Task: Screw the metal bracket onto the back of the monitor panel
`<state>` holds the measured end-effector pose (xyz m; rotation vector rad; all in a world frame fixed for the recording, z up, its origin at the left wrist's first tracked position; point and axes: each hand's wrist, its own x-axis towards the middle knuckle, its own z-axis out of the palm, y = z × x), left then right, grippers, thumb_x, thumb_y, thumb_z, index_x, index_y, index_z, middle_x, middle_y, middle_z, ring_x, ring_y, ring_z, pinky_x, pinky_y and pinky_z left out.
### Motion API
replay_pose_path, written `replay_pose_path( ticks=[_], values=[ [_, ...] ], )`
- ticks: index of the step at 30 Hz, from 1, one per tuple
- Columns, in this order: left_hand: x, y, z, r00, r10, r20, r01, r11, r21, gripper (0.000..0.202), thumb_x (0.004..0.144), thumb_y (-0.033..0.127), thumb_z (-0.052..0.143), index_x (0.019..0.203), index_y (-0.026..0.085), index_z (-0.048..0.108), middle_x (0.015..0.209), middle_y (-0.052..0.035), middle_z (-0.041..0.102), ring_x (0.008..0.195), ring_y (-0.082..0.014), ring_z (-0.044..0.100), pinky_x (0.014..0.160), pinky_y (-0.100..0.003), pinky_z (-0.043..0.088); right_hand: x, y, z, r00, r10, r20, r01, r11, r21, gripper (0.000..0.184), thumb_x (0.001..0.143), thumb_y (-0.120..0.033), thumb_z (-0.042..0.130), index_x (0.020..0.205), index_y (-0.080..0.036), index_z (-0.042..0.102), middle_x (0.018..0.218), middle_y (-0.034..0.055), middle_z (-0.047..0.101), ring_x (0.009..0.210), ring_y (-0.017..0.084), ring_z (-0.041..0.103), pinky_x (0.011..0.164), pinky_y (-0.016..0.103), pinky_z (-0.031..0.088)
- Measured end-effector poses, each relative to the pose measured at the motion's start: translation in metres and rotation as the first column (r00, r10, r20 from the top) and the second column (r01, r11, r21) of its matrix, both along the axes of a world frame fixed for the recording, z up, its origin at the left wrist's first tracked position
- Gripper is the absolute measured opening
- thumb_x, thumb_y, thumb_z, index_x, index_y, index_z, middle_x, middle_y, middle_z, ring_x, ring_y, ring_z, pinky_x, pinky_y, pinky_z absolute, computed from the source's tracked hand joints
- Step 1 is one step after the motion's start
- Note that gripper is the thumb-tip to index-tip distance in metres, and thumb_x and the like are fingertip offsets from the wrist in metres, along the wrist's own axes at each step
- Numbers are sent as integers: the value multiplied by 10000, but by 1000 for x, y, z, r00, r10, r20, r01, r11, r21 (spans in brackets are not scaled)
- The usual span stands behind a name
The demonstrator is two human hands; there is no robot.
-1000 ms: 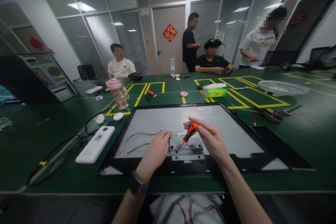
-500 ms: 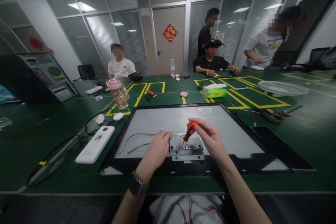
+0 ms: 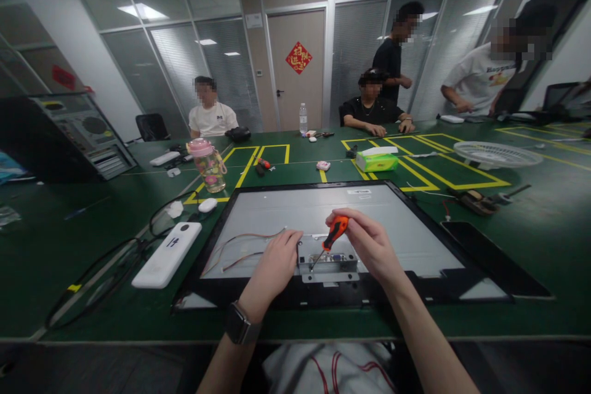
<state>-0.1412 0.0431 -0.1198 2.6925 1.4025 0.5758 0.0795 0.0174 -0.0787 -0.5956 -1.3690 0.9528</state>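
A monitor panel (image 3: pixel 401 221) lies face down on the green table, its grey back up. Near its front edge sits a small metal board cover (image 3: pixel 329 266). My right hand (image 3: pixel 372 246) pinches an orange-handled screwdriver (image 3: pixel 333 233), whose tip rests on the cover's left part. My left hand (image 3: pixel 274 268), with a watch on the wrist, lies curled on the panel at the cover's left edge, fingertips touching it; what they hold, if anything, is hidden. Thin brown wires (image 3: pixel 240 243) run left from the cover.
A white power strip (image 3: pixel 167 254) and black cables lie left of the panel. A pink-lidded bottle (image 3: pixel 209 165), a tissue box (image 3: pixel 377 160), a fan grille (image 3: pixel 497 153) and a computer case (image 3: pixel 69 135) stand around. Several people are at the far side.
My right hand has turned slightly on the screwdriver handle; the tip stays on the cover. The two standing people at the back have walked to the right.
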Motion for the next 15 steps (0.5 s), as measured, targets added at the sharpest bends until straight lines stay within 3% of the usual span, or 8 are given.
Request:
replay_pose_path(
  ticks=[6,11,15],
  values=[
    [0,-1,1,1000,1,21,-1,1000,-9,440,938,36,360,1328,150,528,1310,-118,605,1230,-244,574,1092,-434,456,0,-1,4,999,-49,3,49,998,31,162,863,-406,722,951,-291,796,943,40,614,825,181,619,736,329,546],
    [2,-1,3,1000,6,26,-5,1000,-23,432,930,34,370,1311,142,544,1296,-129,615,1214,-242,589,1085,-432,463,1,0,-2,1000,3,-5,-3,1000,-5,232,951,-381,613,1130,-319,747,1016,53,690,964,215,654,881,379,521],
    [1,-1,2,1000,5,27,-5,1000,-8,431,935,38,371,1314,152,542,1297,-124,616,1217,-240,588,1081,-424,465,1,1,-1,1000,2,-14,-2,1000,17,196,928,-409,642,1019,-307,781,1035,52,656,988,214,639,865,356,523]
  ],
)
